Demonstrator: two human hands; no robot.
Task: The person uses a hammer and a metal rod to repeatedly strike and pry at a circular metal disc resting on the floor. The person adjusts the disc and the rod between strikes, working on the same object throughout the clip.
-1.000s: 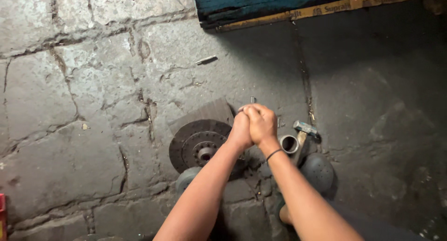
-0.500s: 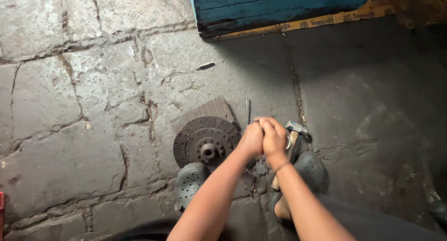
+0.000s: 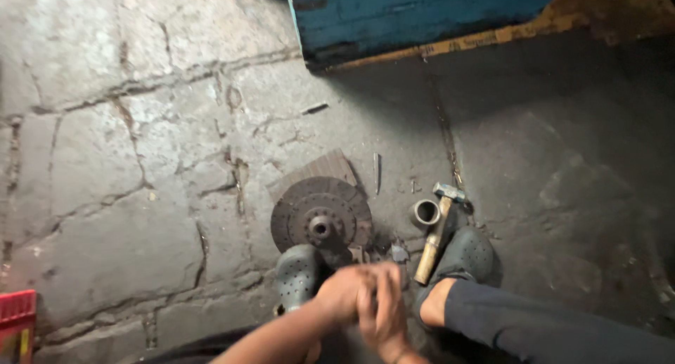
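Looking down from the head camera, I see the cracked stone floor (image 3: 105, 216) filling most of the view, lit on the left and in shadow on the right. Along the top edge stands a blue wooden crate (image 3: 415, 12) on a yellowish base. My dark trouser leg (image 3: 548, 329) crosses the lower right corner, ending in a grey perforated clog (image 3: 465, 255); a second grey clog (image 3: 299, 272) sits to the left, just below the disc.

Between the clogs and slightly above them lies a round rusty clutch disc (image 3: 322, 215) with a hub in its middle, resting flat on a ribbed piece of board (image 3: 316, 170). Right of the disc stands a short metal sleeve (image 3: 425, 213), and touching it lies a hammer (image 3: 439, 230) with a wooden handle, its head pointing away from me, the handle running down beside the right clog. A thin metal rod (image 3: 377, 173) lies above the disc, and a small dark sliver (image 3: 315, 109) lies farther up. A red crate corner (image 3: 15, 318) shows at the lower left.

My left hand (image 3: 341, 294) and right hand (image 3: 387, 311) are pressed together low in the frame, blurred, just below the disc and covering the floor between the clogs. I cannot tell whether they grip anything.
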